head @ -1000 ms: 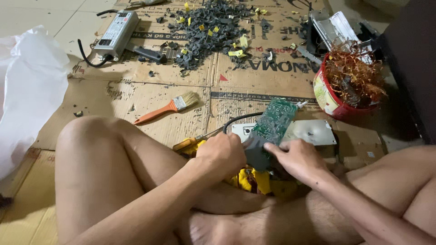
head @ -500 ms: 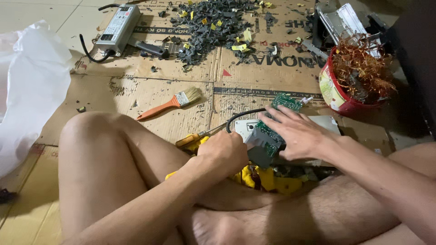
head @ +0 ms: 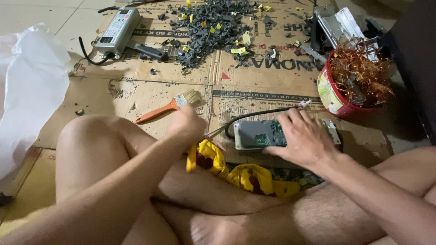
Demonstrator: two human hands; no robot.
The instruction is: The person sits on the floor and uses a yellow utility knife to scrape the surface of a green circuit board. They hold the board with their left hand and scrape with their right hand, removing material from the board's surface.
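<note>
The floor is covered by flattened brown cardboard [head: 150, 90], on which everything is laid out, and a large sheet of white plastic [head: 32, 90] is spread at the left edge. A wide heap of dark grey plastic fragments [head: 213, 25] mixed with yellow bits is seen at the top, with a long silver power supply unit [head: 119, 31] and its black cable just to the left. At the right, a red tub [head: 338, 100] is filled with tangled copper wire. A grey device casing [head: 254, 134] holding a green circuit board is pressed flat against the cardboard by the right hand [head: 304, 138], whose grip is open with fingers spread over the top. Yellow gloves [head: 247, 174] are bunched just below it. The left hand [head: 185, 126] is closed around a thin tool, of which little can be made out. An orange-handled paintbrush [head: 170, 106] lies just beside that hand.
</note>
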